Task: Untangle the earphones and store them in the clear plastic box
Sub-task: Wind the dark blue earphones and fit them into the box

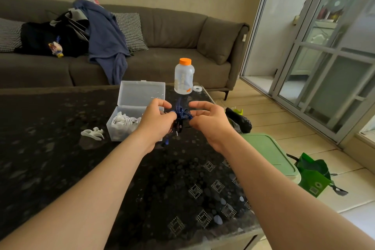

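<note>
On the dark patterned table (pixel 60 168), left of centre in the frame, one loose bundle of white earphones (pixel 92 133) lies just beside the one clear plastic box (pixel 121 135). The box's hinged lid (pixel 142 92) stands open, and more coiled white earphones (pixel 125 121) lie inside, too heaped to count. In the centre, two bare hands meet above the table in front of the box. The left hand (pixel 158 119) pinches one tangle of dark blue earphones (pixel 179 115), fingers curled round its left side, with a plug hanging below. The right hand (pixel 207 122) pinches a strand at the tangle's right side. Above, at the table's far edge, stand one plastic bottle with an orange cap (pixel 184 76) and one roll of clear tape (pixel 197 88).
</note>
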Demonstrator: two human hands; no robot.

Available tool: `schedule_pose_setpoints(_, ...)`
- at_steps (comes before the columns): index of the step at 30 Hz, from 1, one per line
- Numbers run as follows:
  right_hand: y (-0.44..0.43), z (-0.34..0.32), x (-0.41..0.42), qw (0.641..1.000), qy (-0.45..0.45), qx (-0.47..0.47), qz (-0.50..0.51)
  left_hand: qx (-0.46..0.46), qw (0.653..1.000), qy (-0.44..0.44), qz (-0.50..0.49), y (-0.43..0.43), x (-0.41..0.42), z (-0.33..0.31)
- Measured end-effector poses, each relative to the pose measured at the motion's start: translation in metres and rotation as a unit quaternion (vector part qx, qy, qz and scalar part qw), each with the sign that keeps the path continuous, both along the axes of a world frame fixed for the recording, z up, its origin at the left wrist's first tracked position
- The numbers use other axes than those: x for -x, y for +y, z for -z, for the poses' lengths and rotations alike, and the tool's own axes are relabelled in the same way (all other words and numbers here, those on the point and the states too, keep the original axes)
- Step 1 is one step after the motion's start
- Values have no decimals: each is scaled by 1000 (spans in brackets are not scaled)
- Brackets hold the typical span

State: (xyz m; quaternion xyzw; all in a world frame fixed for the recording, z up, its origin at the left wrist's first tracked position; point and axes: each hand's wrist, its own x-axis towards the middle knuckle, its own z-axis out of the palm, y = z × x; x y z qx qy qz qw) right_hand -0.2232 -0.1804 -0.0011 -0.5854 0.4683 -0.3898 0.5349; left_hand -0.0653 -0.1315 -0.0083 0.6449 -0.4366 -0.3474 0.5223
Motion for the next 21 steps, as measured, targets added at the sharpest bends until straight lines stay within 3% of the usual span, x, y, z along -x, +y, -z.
schedule_pose_setpoints(6, -4, 4, 1, 999, -17, 34, 31, 27, 995, -63, 68, 3, 3, 3)
schedule_pose_setpoints(10, -2, 2, 4, 999, -6, 41, 17, 40, 997, -52, 39, 0, 6, 3)
schedule_pose_setpoints(14, -1, 1, 6, 999, 5, 41, 8, 67, 993, -95, -9, 1, 5, 3)
schedule_pose_setpoints(21, 0, 0, 4, 1000, -30, 3, -9, 102, 988, -113, -34, 1, 4, 0)
